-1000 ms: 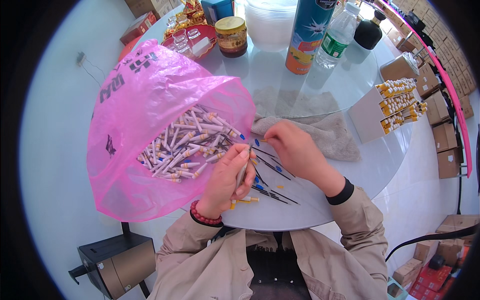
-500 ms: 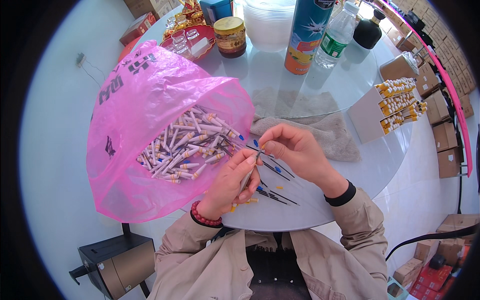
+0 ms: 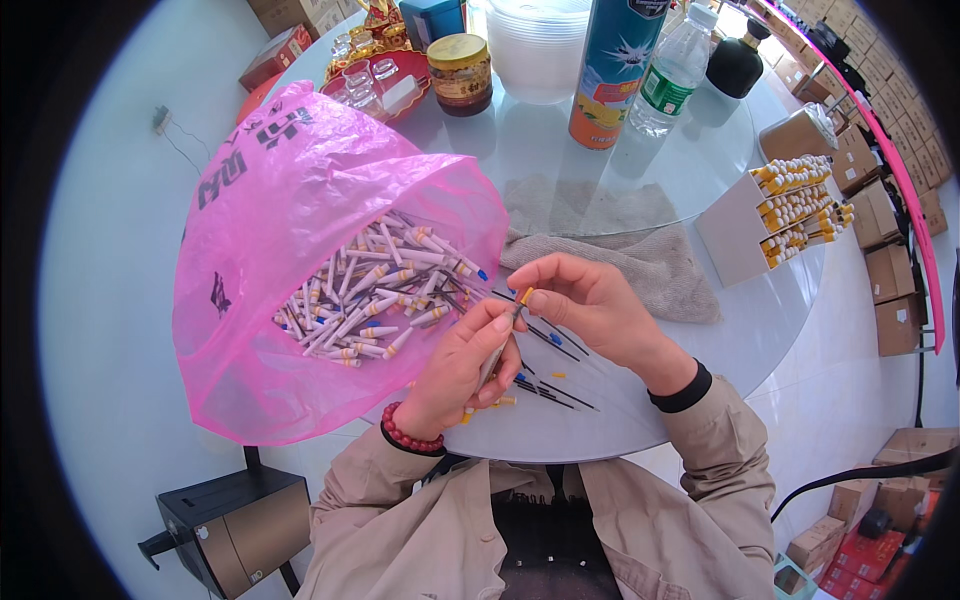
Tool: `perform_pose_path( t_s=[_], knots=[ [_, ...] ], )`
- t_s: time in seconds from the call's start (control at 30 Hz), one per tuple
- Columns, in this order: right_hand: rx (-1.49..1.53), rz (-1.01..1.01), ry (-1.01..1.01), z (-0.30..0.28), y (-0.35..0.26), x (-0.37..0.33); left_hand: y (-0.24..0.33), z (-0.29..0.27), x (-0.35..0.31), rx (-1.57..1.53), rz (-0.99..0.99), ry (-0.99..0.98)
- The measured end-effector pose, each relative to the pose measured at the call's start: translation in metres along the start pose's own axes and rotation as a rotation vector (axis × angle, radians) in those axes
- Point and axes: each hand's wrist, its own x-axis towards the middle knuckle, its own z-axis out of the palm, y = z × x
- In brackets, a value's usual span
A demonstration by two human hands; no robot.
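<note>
My left hand (image 3: 462, 358) is closed round a slim pale pen barrel (image 3: 489, 366), which slants up toward my right hand. Thumb and forefinger of my right hand (image 3: 592, 305) pinch a small yellow-orange plug (image 3: 526, 296) at the barrel's upper end. Whether the plug is seated in the barrel cannot be made out. Beside my left hand, a pink plastic bag (image 3: 290, 200) lies with its mouth toward me, full of whitish pen barrels (image 3: 385, 285) with tan bands. Thin black refills (image 3: 548, 395) and small blue plugs (image 3: 556, 340) lie on the table under and beside my hands.
A crumpled grey cloth (image 3: 660, 275) lies beyond my right hand. To the right stands a white box (image 3: 728, 228) of yellow, white-topped pens. Farther back are a spray can (image 3: 608, 90), a water bottle (image 3: 672, 80), a jar (image 3: 460, 78) and stacked clear plastic containers (image 3: 535, 50).
The fingers of my right hand have shifted slightly at the pen's end, and the yellow-orange plug shows more plainly. My left hand has hardly moved.
</note>
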Motion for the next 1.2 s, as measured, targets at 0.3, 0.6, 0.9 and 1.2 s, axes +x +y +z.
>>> perform_pose_path(
  t_s=[0.3,0.6,0.9,1.2],
  knots=[
    [-0.024,-0.035,0.015,0.000,-0.004,-0.001,-0.002,-0.004,-0.001,-0.035,0.042,-0.062],
    [-0.560,-0.065,0.147,-0.010,-0.011,-0.005,-0.007,-0.007,-0.002,-0.154,0.207,-0.074],
    [-0.819,-0.167,0.007,-0.012,-0.009,-0.005,-0.012,-0.011,-0.006,-0.288,0.481,-0.251],
    [-1.014,-0.408,-0.097,0.008,-0.005,0.027,-0.019,-0.007,-0.013,-0.172,0.466,-0.517]
  ],
)
